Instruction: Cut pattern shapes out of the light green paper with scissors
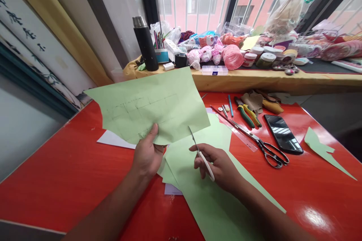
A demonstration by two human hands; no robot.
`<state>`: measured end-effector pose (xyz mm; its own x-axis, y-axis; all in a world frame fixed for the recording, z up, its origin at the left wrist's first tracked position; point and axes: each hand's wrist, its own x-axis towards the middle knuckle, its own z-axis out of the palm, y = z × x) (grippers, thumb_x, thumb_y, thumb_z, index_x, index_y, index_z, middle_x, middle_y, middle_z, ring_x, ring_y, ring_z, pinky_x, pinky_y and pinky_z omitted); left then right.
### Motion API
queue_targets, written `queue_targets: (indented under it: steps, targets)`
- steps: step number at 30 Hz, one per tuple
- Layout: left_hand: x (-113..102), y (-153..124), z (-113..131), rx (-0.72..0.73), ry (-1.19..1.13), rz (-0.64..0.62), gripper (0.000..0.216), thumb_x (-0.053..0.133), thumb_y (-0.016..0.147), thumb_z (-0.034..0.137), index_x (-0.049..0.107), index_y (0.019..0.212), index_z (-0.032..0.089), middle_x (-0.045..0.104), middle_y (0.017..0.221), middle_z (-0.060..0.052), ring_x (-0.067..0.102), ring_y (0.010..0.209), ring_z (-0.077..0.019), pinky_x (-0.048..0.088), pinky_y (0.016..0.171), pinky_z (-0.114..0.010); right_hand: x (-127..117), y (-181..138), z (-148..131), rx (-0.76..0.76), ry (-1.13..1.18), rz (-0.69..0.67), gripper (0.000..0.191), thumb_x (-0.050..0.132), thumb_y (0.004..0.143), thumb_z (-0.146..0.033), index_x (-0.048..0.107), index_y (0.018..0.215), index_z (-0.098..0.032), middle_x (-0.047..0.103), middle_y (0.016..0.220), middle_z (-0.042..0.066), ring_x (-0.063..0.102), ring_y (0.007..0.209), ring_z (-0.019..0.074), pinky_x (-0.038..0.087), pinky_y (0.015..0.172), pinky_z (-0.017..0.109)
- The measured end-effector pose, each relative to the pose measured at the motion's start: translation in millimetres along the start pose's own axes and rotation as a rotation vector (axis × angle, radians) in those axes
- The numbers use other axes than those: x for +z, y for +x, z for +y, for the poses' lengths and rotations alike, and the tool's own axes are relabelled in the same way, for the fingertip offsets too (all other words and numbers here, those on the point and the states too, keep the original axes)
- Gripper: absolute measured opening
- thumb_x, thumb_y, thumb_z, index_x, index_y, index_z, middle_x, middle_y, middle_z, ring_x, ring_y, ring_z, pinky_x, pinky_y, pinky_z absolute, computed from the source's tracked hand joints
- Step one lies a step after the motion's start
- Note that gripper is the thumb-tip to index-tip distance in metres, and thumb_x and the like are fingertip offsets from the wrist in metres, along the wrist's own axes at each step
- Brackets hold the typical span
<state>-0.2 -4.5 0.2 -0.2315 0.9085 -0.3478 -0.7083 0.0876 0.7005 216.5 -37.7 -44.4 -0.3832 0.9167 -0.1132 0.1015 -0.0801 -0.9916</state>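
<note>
The person's bare forearms (113, 203) reach in from the near edge over a glossy red table (56, 165), which runs from the near side to a yellow-draped window ledge (254, 84) at the far side. A long pale green paper (206, 199) lies under the right hand, with a white paper sheet (114, 139) showing at the left. The left hand (147, 154) lifts a pale green paper sheet (149, 105), ruled with faint pencil squares, in a firm pinch between thumb and fingers at its near edge. The right hand (217, 169) grips white-handled scissors (205, 163) narrowly, their slim blades almost closed, and the tip overlaps the lifted sheet's near edge; whether it is cutting is hard to tell. To the right lie larger black-handled scissors (271, 154) on a clear ruler (243, 135), a black phone (283, 133), green-and-yellow-handled pliers (247, 115), and a green paper offcut (322, 147). On the ledge stand a black thermos (145, 43) and a small clear plastic box (214, 70).
</note>
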Motion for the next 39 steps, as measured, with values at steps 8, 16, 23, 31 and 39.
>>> queue_targets:
  steps: [8,16,23,31,39]
  targets:
    - [-3.2,2.8,-3.3,0.034,0.005,-0.001,0.015,0.071,0.103,0.02,0.084,0.098,0.014,0.086,0.113,-0.013,0.082,0.11,-0.0243,0.066,0.094,-0.028,0.0,-0.9,0.9,-0.036,-0.005,-0.022,0.034,0.072,0.1,-0.047,0.069,0.122,-0.021,0.066,0.08,-0.001,0.061,0.059,0.014,0.052,0.061,0.029]
    - [-4.5,0.4,-6.5,0.002,0.026,-0.02,0.015,0.075,0.101,0.023,0.085,0.095,0.013,0.087,0.103,-0.014,0.082,0.109,-0.0258,0.066,0.095,-0.03,1.9,0.0,-2.7,-0.024,0.012,-0.004,0.038,0.072,0.099,-0.051,0.068,0.121,-0.02,0.067,0.081,0.0,0.061,0.059,0.0141,0.052,0.061,0.029]
    - [-3.8,1.0,-4.8,0.006,0.039,-0.004,0.018,0.075,0.1,0.022,0.084,0.088,0.014,0.087,0.1,-0.012,0.083,0.107,-0.0242,0.064,0.097,-0.028,2.5,-0.1,-4.6,0.015,0.023,0.022,0.038,0.074,0.097,-0.052,0.069,0.118,-0.02,0.065,0.079,0.0,0.058,0.056,0.0136,0.05,0.056,0.028]
    - [-10.7,2.7,-7.8,0.004,0.066,-0.031,0.016,0.087,0.091,0.028,0.086,0.099,0.014,0.087,0.097,-0.011,0.08,0.115,-0.0266,0.063,0.102,-0.029,1.3,-0.7,-6.9,-0.045,0.004,-0.013,0.038,0.071,0.099,-0.051,0.068,0.121,-0.02,0.066,0.081,0.0,0.061,0.061,0.0148,0.054,0.062,0.03]
    - [-9.0,1.1,-6.3,-0.008,0.058,0.009,0.012,0.082,0.095,0.023,0.085,0.095,0.011,0.087,0.107,-0.012,0.082,0.104,-0.023,0.065,0.092,-0.026,2.8,0.1,-6.1,0.01,0.035,0.041,0.04,0.075,0.095,-0.055,0.069,0.115,-0.02,0.065,0.076,-0.002,0.058,0.053,0.0131,0.05,0.055,0.028]
